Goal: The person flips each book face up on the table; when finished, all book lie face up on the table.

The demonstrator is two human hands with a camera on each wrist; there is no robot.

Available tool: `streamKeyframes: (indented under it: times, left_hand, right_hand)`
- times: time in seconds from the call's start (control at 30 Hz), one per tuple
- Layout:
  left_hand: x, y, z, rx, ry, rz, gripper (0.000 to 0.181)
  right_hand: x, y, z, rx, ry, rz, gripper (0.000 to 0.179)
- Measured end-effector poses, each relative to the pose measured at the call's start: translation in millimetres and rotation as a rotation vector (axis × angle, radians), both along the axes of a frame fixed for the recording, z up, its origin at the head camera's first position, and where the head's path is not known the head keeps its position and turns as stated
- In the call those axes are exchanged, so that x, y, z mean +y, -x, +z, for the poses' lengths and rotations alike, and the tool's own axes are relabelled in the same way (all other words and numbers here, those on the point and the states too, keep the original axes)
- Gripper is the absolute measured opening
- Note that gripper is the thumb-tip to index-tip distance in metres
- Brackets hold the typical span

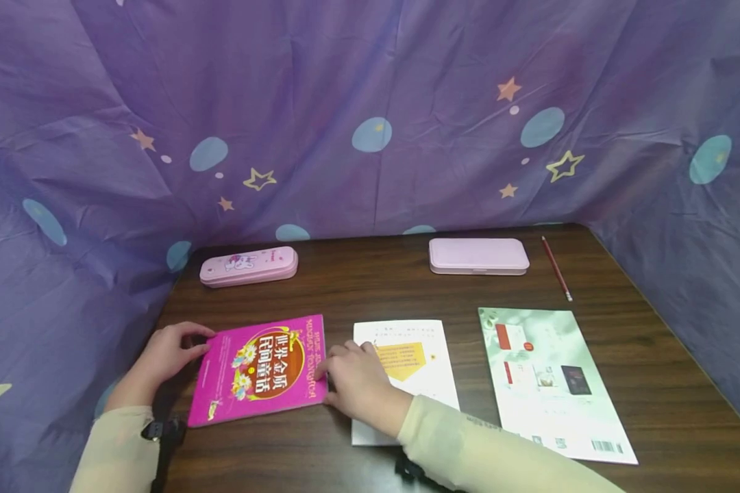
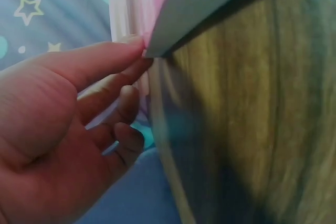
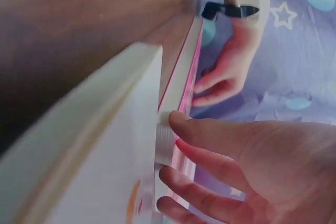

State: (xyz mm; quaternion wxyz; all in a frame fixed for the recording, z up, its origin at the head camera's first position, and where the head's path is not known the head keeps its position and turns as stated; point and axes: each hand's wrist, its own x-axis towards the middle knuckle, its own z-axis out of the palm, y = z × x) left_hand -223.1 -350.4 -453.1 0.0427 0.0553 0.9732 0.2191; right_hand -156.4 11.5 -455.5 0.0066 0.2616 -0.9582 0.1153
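Magenta bk (image 1: 255, 373) sits btwn my L hand (image 1: 169, 350) & R hand (image 1: 359, 382), fingers pinching its L & R edges, w/ shut bunny pencil case (image 1: 249, 267) behind it, shut plain pink case (image 1: 478, 257) behind-R (contents hidden), white bk (image 1: 421, 363) just R, partly blocked by my R forearm (image 1: 506, 445), & green mag (image 1: 549, 383) & red pencil (image 1: 557, 268) farther R.

Cloth (image 1: 321, 82): we see purple, starry folds at far, left and right.
Table (image 1: 370, 287): dark brown wood grain.
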Motion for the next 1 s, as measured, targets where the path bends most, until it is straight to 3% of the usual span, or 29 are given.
streamKeyframes:
  times: [0.33,0.53,0.63,0.87,1.0]
  left_hand:
    - [-3.4,-10.8,13.8,-0.074,0.039,-0.065,0.025]
    - [-5.8,-19.2,16.6,-0.15,0.032,-0.061,0.023]
    - [-6.8,-24.0,17.5,-0.189,0.005,-0.068,0.023]
    - [-7.9,-36.3,21.5,-0.265,-0.101,-0.185,0.025]
    - [-3.8,-42.9,23.5,-0.296,-0.117,-0.188,0.023]
  right_hand:
    - [2.7,21.7,1.8,-0.02,0.045,-0.023,0.032]
    - [-1.0,35.0,2.4,-0.021,0.061,-0.039,0.03]
    - [-2.3,42.2,2.5,-0.027,0.062,-0.046,0.032]
    - [-4.1,60.0,0.8,-0.046,0.085,-0.067,0.033]
    - [-5.5,70.0,1.0,-0.035,0.102,-0.076,0.032]
